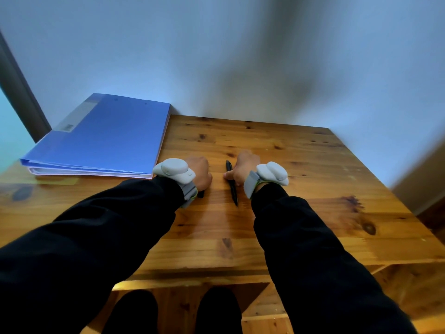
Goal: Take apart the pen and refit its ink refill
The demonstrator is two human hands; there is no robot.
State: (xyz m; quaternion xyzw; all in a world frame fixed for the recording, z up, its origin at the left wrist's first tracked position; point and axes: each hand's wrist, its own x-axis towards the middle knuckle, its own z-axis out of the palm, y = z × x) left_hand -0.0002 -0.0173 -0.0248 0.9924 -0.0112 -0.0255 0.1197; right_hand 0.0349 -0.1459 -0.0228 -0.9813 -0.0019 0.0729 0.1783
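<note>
One black pen [233, 189], one blue folder [101, 138], one wooden desk [301, 213], two hands, left hand [199, 171] and right hand [243, 167], two grey wrist units [173, 171] [272, 173], two black sleeves [96, 237] [313, 249]

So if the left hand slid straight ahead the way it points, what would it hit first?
Probably nothing on the table: the left hand has bare wood ahead, then the wall, with the blue folder off to its left. Depth is unclear.

no legible text; folder label [65, 127] illegible
</note>
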